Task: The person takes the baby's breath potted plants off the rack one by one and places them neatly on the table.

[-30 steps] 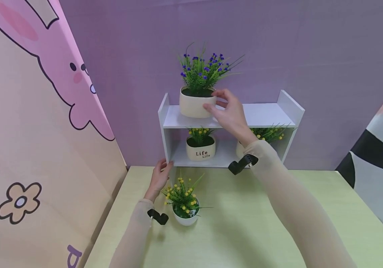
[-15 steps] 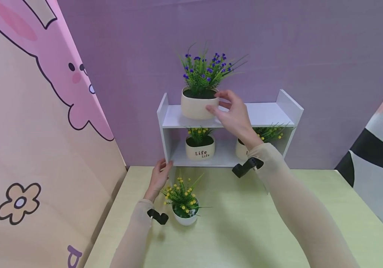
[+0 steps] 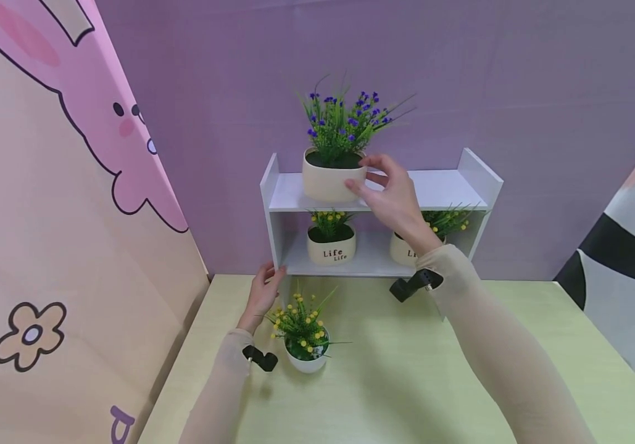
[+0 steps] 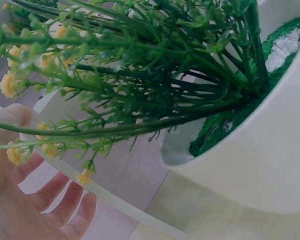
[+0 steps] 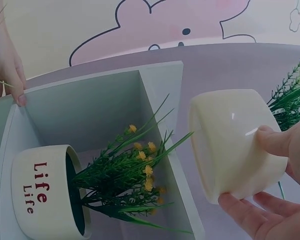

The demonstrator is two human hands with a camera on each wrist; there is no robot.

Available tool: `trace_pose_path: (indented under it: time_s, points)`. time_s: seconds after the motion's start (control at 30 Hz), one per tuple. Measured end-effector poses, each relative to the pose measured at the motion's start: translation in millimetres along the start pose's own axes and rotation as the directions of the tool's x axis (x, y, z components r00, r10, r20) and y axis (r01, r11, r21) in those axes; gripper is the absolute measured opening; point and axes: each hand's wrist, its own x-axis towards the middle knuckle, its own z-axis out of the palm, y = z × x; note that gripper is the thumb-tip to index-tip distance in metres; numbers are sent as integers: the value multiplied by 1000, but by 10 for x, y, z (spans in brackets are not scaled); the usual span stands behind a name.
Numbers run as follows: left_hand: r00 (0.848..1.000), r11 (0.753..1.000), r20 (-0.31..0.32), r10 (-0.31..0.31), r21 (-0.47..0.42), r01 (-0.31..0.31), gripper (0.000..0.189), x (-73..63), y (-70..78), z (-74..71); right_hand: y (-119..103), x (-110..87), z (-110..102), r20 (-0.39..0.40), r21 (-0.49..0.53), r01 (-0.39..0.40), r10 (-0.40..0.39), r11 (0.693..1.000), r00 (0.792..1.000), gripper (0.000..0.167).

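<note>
My right hand point(image 3: 392, 191) grips the right end of a cream flowerpot point(image 3: 331, 183) with blue-purple flowers, thumb in front and fingers at the rim. The pot is upright over the left part of the top board of a white two-tier shelf point(image 3: 439, 188). In the right wrist view, its plain side point(image 5: 235, 145) faces the camera. My left hand point(image 3: 264, 295) holds the shelf's lower left side panel, thumb in front and fingers point(image 4: 52, 192) behind the edge. Close beside that hand, a white pot with yellow flowers point(image 3: 307, 364) stands on the table.
On the lower tier stand a cream "Life" pot point(image 3: 332, 251) at left and a similar pot point(image 3: 403, 250) at right, partly hidden by my right wrist. The shelf stands on the pale table point(image 3: 395, 382) against a purple backdrop point(image 3: 211, 123).
My right hand and the purple-flowered pot have shifted slightly right and toward me. The left hand stays at the shelf's lower left side.
</note>
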Motion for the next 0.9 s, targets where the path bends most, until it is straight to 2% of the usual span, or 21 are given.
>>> trace_pose_path:
  time_s: [0.27,0.53,0.9]
  points:
    - [1000,1000,3,-5,0,5,57,5,4,0,-3,-58,-16,-10,19,30,-30,999,999,47]
    - [1000,1000,1,15,2,-15,59,9,-1,0,2,-132,-60,-13,32,41,-41,999,999,48]
    - [1000,1000,-1,4,4,-4,59,-3,12,3,5,-213,-121,-7,62,40,-40,997,999,48]
